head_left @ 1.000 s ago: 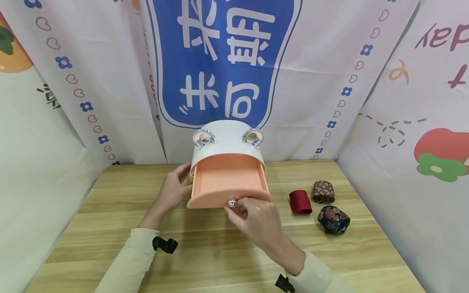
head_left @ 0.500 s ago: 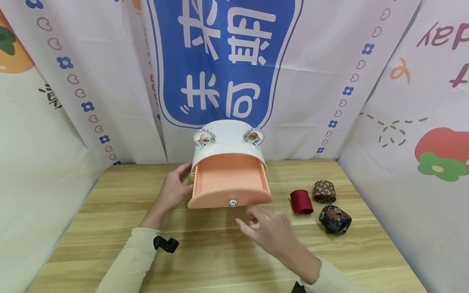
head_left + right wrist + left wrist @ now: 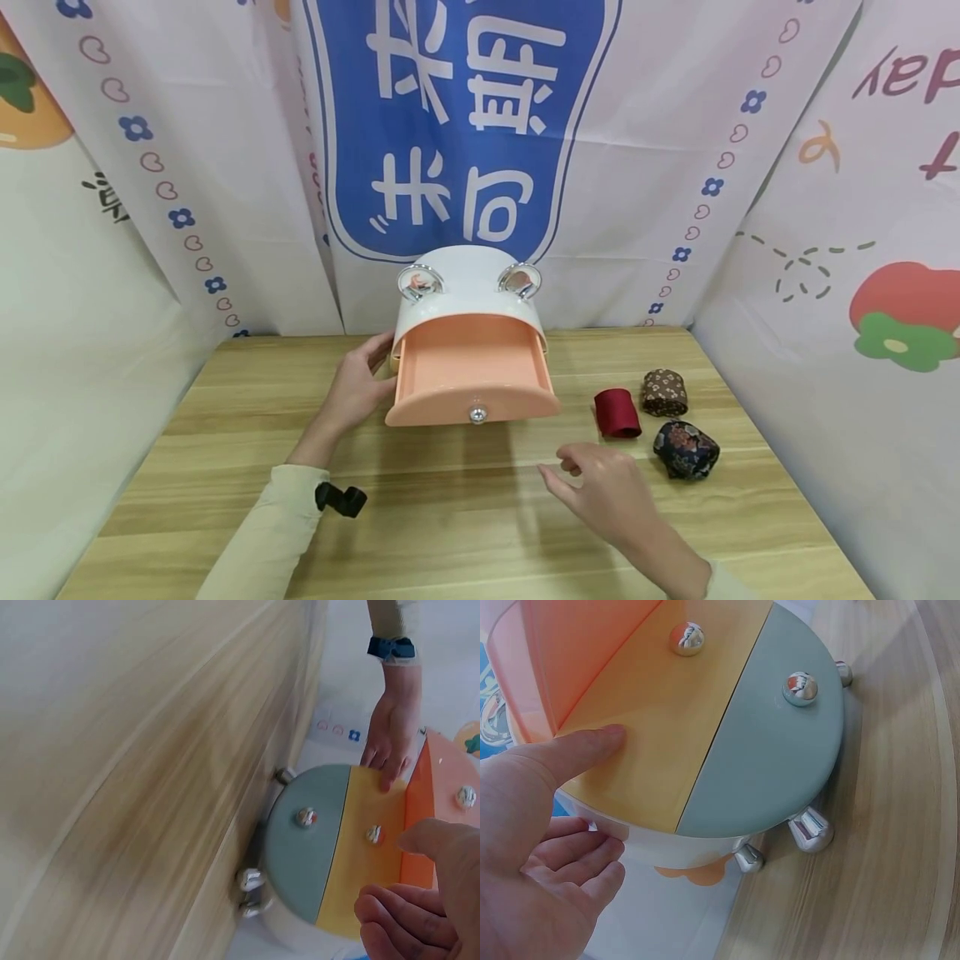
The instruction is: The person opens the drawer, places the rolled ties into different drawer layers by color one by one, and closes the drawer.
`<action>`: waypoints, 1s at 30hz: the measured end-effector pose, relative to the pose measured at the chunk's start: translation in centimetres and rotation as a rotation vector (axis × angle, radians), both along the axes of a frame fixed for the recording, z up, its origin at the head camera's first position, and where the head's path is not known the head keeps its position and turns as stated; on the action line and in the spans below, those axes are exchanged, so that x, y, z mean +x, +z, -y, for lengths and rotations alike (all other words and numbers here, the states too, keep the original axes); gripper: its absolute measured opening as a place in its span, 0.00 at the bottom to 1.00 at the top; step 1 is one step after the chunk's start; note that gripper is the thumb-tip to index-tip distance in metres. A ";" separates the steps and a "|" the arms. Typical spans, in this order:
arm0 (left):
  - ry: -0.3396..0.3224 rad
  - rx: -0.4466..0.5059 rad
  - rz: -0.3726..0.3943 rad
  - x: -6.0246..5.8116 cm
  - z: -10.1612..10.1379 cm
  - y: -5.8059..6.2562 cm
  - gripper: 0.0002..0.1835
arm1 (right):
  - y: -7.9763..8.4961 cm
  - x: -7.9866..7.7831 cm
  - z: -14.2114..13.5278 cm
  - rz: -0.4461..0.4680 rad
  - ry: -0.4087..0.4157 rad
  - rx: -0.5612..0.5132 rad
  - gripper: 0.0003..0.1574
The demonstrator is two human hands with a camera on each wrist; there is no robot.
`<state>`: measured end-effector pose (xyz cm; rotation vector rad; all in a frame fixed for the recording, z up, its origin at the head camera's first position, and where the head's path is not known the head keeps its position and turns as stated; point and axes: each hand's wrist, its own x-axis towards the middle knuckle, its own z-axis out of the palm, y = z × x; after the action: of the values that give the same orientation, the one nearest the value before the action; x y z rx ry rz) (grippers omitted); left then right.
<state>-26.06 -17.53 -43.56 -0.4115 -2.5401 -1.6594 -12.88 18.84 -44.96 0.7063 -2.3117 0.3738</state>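
Note:
A small white drawer cabinet (image 3: 468,287) stands at the back of the table, its peach top drawer (image 3: 472,358) pulled out; nothing shows inside. My left hand (image 3: 356,387) holds the cabinet's left side: in the left wrist view the thumb lies on the yellow drawer front (image 3: 660,735) and the fingers bend against the white side. My right hand (image 3: 611,492) hovers over the table, loosely curved and holding nothing. Nearest to it lie a red rolled tie (image 3: 617,413), a dark floral rolled tie (image 3: 686,450) and a brown flowered rolled tie (image 3: 663,393).
A green bottom drawer front (image 3: 769,742) sits below the yellow one. The cabinet has silver feet (image 3: 810,829), round drawer knobs and two silver rings (image 3: 420,282) on top. Printed cloth (image 3: 615,167) hangs behind and beside the wooden table (image 3: 247,433).
My right hand has let go of the peach drawer's silver knob and moved right and toward me. The drawer stays out; my left hand keeps its place on the cabinet.

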 end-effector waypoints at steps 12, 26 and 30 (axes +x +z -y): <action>0.002 -0.009 -0.002 0.0 0.0 0.0 0.41 | -0.2 -0.6 -4.2 0.153 -0.258 -0.071 0.17; 0.010 -0.007 0.008 0.0 0.0 0.1 0.41 | -1.0 -3.1 -7.2 0.317 -0.354 -0.126 0.36; 0.002 -0.002 0.010 0.1 0.0 0.2 0.41 | -1.3 -3.6 -7.6 0.372 -0.371 -0.127 0.40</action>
<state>-26.00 -17.51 -43.33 -0.4014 -2.5486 -1.6629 -16.52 26.40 -46.22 0.1421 -2.6702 0.5060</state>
